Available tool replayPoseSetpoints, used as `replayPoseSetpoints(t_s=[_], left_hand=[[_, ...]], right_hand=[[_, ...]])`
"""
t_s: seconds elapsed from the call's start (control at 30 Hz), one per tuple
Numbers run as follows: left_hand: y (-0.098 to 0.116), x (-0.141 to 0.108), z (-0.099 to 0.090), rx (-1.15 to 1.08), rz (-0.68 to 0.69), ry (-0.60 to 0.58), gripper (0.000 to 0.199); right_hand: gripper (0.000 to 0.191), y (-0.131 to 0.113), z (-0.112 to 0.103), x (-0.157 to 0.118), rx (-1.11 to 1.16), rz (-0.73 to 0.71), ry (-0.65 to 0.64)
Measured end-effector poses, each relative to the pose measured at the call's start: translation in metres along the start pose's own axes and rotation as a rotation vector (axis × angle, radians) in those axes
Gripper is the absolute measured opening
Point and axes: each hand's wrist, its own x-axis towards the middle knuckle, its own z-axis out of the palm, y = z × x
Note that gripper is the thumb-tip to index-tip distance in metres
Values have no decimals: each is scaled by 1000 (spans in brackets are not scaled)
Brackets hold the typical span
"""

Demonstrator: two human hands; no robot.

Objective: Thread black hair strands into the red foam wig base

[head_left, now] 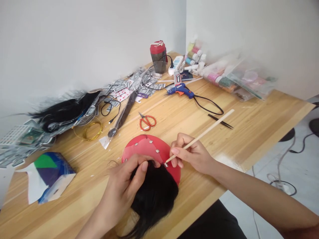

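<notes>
My left hand (127, 182) is closed, thumb against fingers, on the upper edge of a bundle of black hair (157, 196). The hair hangs toward the table's front edge and covers the lower part of a round red disc (132, 146). Several small silvery studs (157, 151) dot the disc. In my right hand (190, 154) is a thin pale wooden stick (206, 130), held like a pen and slanting up to the right. Its lower tip meets a small shiny piece (166, 164) beside the hair's top edge. My left fingertips lie close to that tip.
Red-handled scissors (147, 122) lie beyond the disc, black tweezers (220, 121) to the right. Farther back are a blue glue gun (180, 90) with its cord, a red-lidded cup (158, 56) and plastic bags (239, 78). Playing cards (124, 94), gold wire (92, 130) and a torn package (48, 176) occupy the left.
</notes>
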Motion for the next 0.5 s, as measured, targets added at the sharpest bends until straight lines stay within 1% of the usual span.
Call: replayPoseSetpoints(t_s=[0.17,0.33,0.43,0.5], left_hand=[[3,1,-1,12,23,22,26],[1,0,-2,12,13,17,25],[-2,-3,-5,12,2,-17,25],[-3,-5,-11,27,-19,-32,25]], right_hand=[[37,0,-1,1,19,2,15],[40,1,-2,2,-7,0,49],[41,1,-2,2,-30,-18,64],[42,1,-2,3,-46,-22,78]])
